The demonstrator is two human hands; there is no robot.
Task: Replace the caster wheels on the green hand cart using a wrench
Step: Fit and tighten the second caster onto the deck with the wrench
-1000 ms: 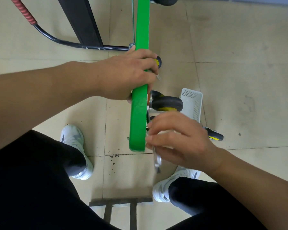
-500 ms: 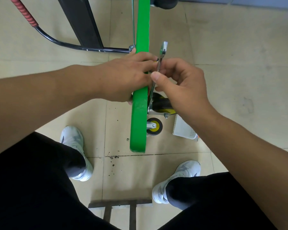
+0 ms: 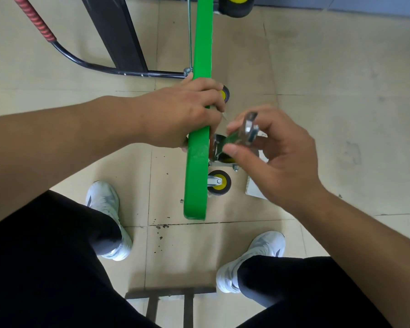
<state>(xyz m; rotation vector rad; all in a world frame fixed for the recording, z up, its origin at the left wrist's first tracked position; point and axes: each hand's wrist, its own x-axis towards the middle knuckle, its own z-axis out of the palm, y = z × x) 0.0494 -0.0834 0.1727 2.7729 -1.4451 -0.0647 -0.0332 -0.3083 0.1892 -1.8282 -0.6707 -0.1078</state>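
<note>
Lowered wrench (image 3: pixel 247 131) — right hand (image 3: pixel 277 157) pinches it beside cart (image 3: pixel 197 176)

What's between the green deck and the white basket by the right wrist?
Head view: a small caster wheel, black tyre, yellow hub, close beside the green deck.

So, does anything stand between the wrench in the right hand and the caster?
Nothing visible does. The right hand holds the blurred wrench just over the caster on the green cart, though hand and tool hide most of it. The left hand grips the cart's edge beside the path.
</note>
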